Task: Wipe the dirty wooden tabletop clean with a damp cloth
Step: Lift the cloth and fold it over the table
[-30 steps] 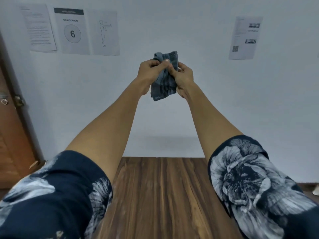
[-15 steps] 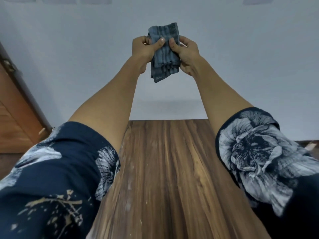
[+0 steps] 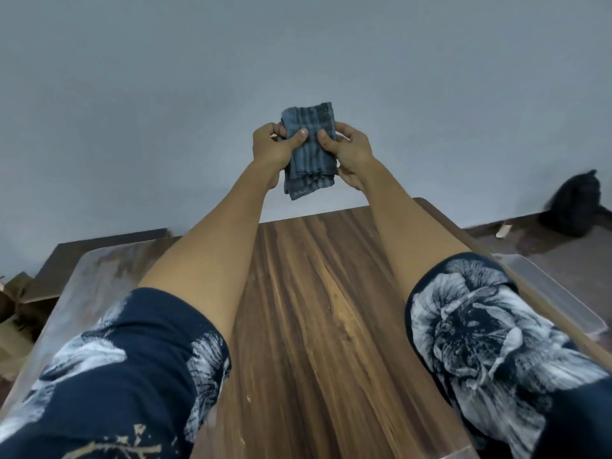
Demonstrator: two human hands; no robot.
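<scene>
Cloth (image 3: 309, 150), folded into a thick blue-grey pad with darker stripes, hangs in the air between both hands, raised in front of the pale wall (image 3: 165, 94) and above the far end of the tabletop (image 3: 314, 309). It touches nothing but the hands; its lower edge, where several folded layers show, sits well clear of the wood.

The left hand (image 3: 271, 149) grips the cloth's left edge, thumb pressed flat across the front and fingers curled behind. The right hand (image 3: 347, 150) grasps the opposite edge the same way, thumb on the front face close to the other thumb, fingers wrapped round the back. Both arms reach straight out from the camera, bare from the elbow forward, with dark blue sleeves printed in white flowers at the near edge of the view.

Below the arms the wooden tabletop runs away toward the wall, its brown grain streaked lengthwise. Small pale specks dot the surface near the bottom, and a whitish, dull smear covers the left side of the top.

A clear plastic piece (image 3: 556, 293) lies along the table's right edge. On the floor beyond it, near the wall at the right, sits a dark blurred shape (image 3: 576, 207) too indistinct to identify. Brown boards lie on the floor at the left.
</scene>
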